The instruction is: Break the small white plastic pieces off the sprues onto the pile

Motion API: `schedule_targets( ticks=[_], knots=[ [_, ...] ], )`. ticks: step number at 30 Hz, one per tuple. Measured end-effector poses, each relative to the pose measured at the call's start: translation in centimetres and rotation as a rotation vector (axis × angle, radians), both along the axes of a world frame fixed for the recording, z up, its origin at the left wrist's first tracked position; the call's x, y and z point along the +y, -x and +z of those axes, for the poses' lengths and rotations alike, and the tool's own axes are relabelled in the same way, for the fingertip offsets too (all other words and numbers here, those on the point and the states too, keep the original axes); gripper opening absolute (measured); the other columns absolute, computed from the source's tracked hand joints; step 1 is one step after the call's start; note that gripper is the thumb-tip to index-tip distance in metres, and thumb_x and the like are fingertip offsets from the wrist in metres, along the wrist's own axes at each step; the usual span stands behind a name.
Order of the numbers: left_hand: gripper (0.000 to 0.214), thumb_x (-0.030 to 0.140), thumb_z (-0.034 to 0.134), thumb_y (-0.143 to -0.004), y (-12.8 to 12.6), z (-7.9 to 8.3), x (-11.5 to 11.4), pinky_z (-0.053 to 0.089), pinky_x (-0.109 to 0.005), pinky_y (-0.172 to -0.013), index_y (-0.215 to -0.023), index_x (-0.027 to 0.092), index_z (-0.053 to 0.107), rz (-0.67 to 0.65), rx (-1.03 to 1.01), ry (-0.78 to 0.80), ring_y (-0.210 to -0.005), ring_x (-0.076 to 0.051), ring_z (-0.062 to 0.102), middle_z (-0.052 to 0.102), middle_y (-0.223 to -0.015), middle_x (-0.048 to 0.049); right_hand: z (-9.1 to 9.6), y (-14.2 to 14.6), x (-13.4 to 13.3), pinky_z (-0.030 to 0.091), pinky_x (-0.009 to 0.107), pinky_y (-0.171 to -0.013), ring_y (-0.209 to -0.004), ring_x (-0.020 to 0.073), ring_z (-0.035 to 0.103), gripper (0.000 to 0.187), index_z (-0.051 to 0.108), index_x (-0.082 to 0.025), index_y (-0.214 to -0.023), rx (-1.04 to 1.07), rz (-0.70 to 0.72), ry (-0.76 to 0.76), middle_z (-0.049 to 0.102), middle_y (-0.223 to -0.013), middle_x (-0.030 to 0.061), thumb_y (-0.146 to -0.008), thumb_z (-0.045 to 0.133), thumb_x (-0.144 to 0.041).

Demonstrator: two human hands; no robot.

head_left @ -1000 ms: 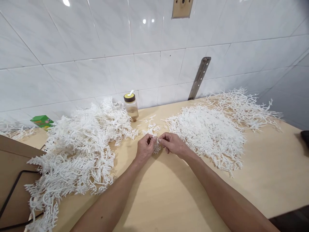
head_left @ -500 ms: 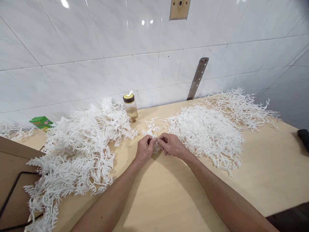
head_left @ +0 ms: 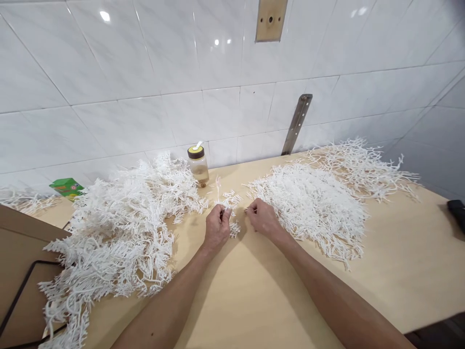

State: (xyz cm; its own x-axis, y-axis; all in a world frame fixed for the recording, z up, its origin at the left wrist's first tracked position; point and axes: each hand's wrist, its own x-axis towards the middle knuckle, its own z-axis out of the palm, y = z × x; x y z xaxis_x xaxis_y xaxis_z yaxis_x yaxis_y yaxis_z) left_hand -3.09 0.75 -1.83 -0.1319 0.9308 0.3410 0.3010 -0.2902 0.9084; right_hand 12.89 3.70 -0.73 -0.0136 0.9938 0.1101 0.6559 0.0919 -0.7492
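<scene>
A white branched plastic sprig (head_left: 218, 188) is pinched between the thumb and fingers of my left hand (head_left: 217, 230), its blurred stem standing up above the knuckles. To the right, my right hand (head_left: 264, 218) is closed in a pinch, with what looks like a tiny white piece at its fingertips, too small to name. Small loose white bits (head_left: 232, 198) lie just beyond my hands, and a few more (head_left: 235, 229) lie beside the left thumb. A dense heap of short white pieces (head_left: 319, 208) spreads right of my right hand. Left of my left hand is a large pile of branched white sprigs (head_left: 119, 228).
A jar with a yellow and dark lid (head_left: 199, 167) stands near the tiled wall. Longer white stems (head_left: 366, 167) lie at the back right. A green box (head_left: 66, 187) and a brown board (head_left: 25, 271) are at the left. A dark object (head_left: 456, 212) sits at the right edge.
My hands have come apart; the right has moved away to the right. The sprig in my left hand now shows its stem upright. The view has tilted slightly upward.
</scene>
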Motion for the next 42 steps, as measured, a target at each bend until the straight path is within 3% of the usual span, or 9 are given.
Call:
schedule_targets(
  ticks=[7,11,14,17,21,26,35,42],
  knots=[
    [0.036,0.049,0.059,-0.084,0.2,-0.3,0.5,0.028,-0.023,-0.051,-0.067,0.019,0.049,-0.041,-0.21,0.122,-0.051,-0.009,0.03,0.037,-0.056,0.006,0.6,-2.7,0.9,0.043,0.026,-0.048,-0.043,0.0136,0.056,0.012,0.054,-0.021,-0.076,0.151,-0.071,-0.006,0.064,-0.062,-0.001,-0.078,0.058,-0.032],
    [0.039,0.051,0.06,-0.083,0.2,-0.2,0.6,0.027,-0.023,-0.049,-0.064,0.018,0.049,-0.057,-0.234,0.155,-0.048,-0.008,0.029,0.038,-0.053,0.0062,0.8,-3.7,1.1,0.046,0.028,-0.058,-0.054,0.0159,0.06,0.008,0.057,-0.021,-0.076,0.025,-0.119,-0.143,0.064,-0.065,0.0001,-0.078,0.058,-0.028],
    [0.041,0.052,0.061,-0.082,0.2,0.0,0.5,0.027,-0.023,-0.048,-0.062,0.018,0.049,-0.058,-0.249,0.163,-0.047,-0.007,0.029,0.038,-0.051,0.0062,0.7,-3.9,1.3,0.049,0.032,-0.068,-0.058,0.0152,0.061,0.009,0.062,-0.019,-0.084,-0.048,-0.12,-0.317,0.068,-0.084,0.0053,-0.081,0.058,-0.027],
    [0.043,0.053,0.061,-0.083,0.1,0.1,0.4,0.027,-0.023,-0.047,-0.061,0.017,0.052,-0.043,-0.252,0.164,-0.046,-0.007,0.031,0.039,-0.049,0.0059,0.7,-2.9,0.6,0.05,0.031,-0.068,-0.058,0.0122,0.06,0.015,0.064,-0.018,-0.096,-0.026,0.021,-0.439,0.066,-0.105,0.0095,-0.085,0.057,-0.027],
    [0.043,0.055,0.061,-0.082,0.2,0.0,0.6,0.028,-0.023,-0.047,-0.061,0.017,0.055,-0.035,-0.285,0.161,-0.045,-0.008,0.035,0.042,-0.048,0.005,0.4,-0.3,-0.8,0.051,0.029,-0.066,-0.059,0.0112,0.058,0.017,0.064,-0.021,-0.102,0.045,0.339,-0.473,0.066,-0.103,0.0062,-0.086,0.059,-0.02],
    [0.046,0.056,0.062,-0.08,0.3,-0.5,1.1,0.028,-0.024,-0.046,-0.058,0.017,0.057,-0.06,-0.293,0.157,-0.044,-0.008,0.036,0.042,-0.046,0.0045,-0.5,1.1,-1.3,0.049,0.029,-0.067,-0.061,0.0115,0.055,0.012,0.064,-0.02,-0.095,0.054,0.34,-0.518,0.064,-0.095,0.0054,-0.085,0.059,-0.015],
    [0.044,0.055,0.063,-0.08,0.3,-0.6,1.0,0.028,-0.023,-0.046,-0.06,0.017,0.056,-0.083,-0.286,0.163,-0.046,-0.008,0.037,0.045,-0.049,0.004,0.0,0.9,-1.3,0.046,0.026,-0.062,-0.069,0.0143,0.058,0.007,0.06,-0.019,-0.083,0.125,0.31,-0.477,0.062,-0.081,0.0038,-0.087,0.055,-0.018],
    [0.042,0.057,0.063,-0.079,0.6,-1.0,1.3,0.029,-0.022,-0.044,-0.066,0.017,0.057,-0.063,-0.363,0.188,-0.045,-0.008,0.038,0.049,-0.053,0.0035,0.3,0.9,-1.5,0.045,0.026,-0.058,-0.068,0.0151,0.058,0.012,0.059,-0.02,-0.082,0.153,0.328,-0.312,0.063,-0.074,0.0023,-0.089,0.053,-0.027]
  ],
)
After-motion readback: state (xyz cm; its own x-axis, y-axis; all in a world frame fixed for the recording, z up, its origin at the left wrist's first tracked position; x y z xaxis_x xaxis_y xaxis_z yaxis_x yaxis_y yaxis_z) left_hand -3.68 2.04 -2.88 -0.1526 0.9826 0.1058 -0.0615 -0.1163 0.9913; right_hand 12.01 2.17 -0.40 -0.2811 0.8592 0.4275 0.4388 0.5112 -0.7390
